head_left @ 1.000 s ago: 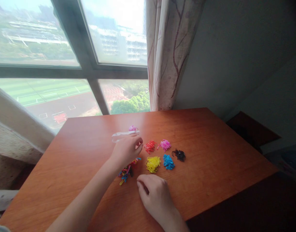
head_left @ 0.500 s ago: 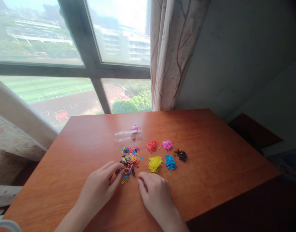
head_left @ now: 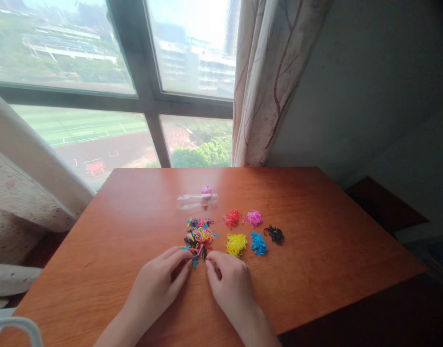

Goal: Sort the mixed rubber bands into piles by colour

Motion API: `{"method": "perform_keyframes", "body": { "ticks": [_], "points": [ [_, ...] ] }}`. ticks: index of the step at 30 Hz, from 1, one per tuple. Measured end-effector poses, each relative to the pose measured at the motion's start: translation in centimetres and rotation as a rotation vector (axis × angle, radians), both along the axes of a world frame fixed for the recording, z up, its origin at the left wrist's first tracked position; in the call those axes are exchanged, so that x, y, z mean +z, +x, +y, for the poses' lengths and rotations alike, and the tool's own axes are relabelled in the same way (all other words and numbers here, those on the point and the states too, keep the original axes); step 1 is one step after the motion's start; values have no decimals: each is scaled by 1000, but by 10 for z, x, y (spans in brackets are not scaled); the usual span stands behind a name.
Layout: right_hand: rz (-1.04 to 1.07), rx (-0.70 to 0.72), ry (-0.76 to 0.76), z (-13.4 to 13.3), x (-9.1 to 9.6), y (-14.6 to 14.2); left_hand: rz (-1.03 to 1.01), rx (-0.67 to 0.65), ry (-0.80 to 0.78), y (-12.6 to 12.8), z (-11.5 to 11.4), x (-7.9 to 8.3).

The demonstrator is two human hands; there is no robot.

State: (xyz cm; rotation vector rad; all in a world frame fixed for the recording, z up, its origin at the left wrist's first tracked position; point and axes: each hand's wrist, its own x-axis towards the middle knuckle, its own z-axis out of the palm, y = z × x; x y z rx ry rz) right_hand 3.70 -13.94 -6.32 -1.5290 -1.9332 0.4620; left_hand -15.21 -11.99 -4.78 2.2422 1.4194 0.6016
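Observation:
A mixed pile of small coloured rubber bands (head_left: pixel 199 235) lies on the wooden table (head_left: pixel 301 284). At its near left edge my left hand (head_left: pixel 165 274) is closed, thumb and forefinger tips brought together against the bands. My right hand (head_left: pixel 231 274) meets the pile's near right edge, its fingers curled and closed in a pinch. What either pinch holds is too small to make out. Right of the pile lie single-colour heaps: red bands (head_left: pixel 232 219), pink bands (head_left: pixel 254 218), yellow bands (head_left: pixel 236 245), blue bands (head_left: pixel 259 243) and black bands (head_left: pixel 275 234).
Behind the pile lies a clear plastic bag or wrapper (head_left: pixel 192 202), with a small pink-purple item (head_left: pixel 207 190) beside it. A window (head_left: pixel 195 140) and curtain (head_left: pixel 264 96) stand past the table's far edge. A white curved object (head_left: pixel 26 324) shows at lower left.
My right hand has moved in to the mixed pile's near edge, and both hands' fingertips are now closer together. The whole view has shifted slightly. The sorted heaps look the same.

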Motion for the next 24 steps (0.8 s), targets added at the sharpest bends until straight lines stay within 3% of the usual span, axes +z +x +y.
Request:
{"method": "perform_keyframes", "body": {
  "ticks": [9,19,24],
  "points": [
    [142,-28,105,-3,5,17,10,3,-3,2,-2,0],
    [-54,-452,238,1,-9,140,-5,-4,26,2,-2,2],
    [-137,-513,192,-4,-14,165,14,2,42,2,-1,1]
  ]
}}
